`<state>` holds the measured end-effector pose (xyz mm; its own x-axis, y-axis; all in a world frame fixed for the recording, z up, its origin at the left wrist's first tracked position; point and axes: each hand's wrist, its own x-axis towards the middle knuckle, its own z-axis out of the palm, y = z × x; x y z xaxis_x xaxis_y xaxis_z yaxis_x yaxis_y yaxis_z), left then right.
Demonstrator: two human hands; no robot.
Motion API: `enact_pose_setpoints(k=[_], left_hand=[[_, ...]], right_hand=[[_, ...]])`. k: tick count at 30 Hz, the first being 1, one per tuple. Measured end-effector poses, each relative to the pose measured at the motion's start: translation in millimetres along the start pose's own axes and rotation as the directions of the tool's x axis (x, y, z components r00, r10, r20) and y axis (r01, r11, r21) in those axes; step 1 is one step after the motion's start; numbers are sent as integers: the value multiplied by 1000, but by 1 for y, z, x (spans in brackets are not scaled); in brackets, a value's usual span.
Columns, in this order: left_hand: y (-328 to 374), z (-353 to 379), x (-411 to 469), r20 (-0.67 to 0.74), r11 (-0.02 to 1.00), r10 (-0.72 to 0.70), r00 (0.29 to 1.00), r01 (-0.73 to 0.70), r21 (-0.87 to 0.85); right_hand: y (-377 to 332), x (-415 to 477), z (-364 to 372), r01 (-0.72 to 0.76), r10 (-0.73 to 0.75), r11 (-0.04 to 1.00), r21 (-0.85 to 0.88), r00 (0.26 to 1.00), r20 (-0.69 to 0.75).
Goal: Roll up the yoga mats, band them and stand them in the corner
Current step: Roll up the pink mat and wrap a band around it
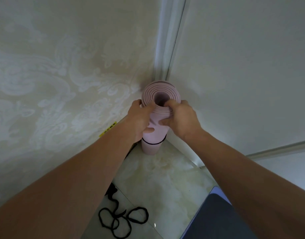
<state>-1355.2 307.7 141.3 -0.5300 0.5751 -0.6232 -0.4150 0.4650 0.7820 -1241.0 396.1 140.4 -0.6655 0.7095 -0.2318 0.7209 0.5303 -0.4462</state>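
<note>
Standing upright in the wall corner, just beyond both hands: pink rolled mat (150,135), black band (152,143) circling it below the hands. Left hand (141,118) gripping its upper side; right hand (180,118) pinching the top rim, fingers hooking inside. Lying on the floor behind the hands: loose black bands (124,221), dark mat (220,219).

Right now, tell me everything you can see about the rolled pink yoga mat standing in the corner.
The rolled pale pink foam yoga mat stands upright on the glossy marble-look floor, tucked into the corner where the patterned wall meets the plain one. Its top end shows a spiral of layers around an open core. A thin black band circles it near the bottom. The left hand grips its side; the right hand pinches the top rim, fingers hooked into the core.
</note>
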Motion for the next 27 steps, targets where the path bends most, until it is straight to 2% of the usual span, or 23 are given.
enact_pose_setpoints(k=[6,16,20,27], left_hand=[[-9,5,6,-6,999,43,999,-43,1],[-12,2,2,-50,998,-45,998,43,-37],[-14,4,2,-60,998,-43,997,40,-52],[-31,19,-13,-111,989,-131,985,122,-81]], right_hand=[[11,-2,7,-15,17,999,39,998,-66],[3,-10,-1,-47,45,990,-130,999,-21],[6,-18,-8,-49,45,992,-114,998,-41],[20,-48,-11,-68,64,995,-72,996,-64]])
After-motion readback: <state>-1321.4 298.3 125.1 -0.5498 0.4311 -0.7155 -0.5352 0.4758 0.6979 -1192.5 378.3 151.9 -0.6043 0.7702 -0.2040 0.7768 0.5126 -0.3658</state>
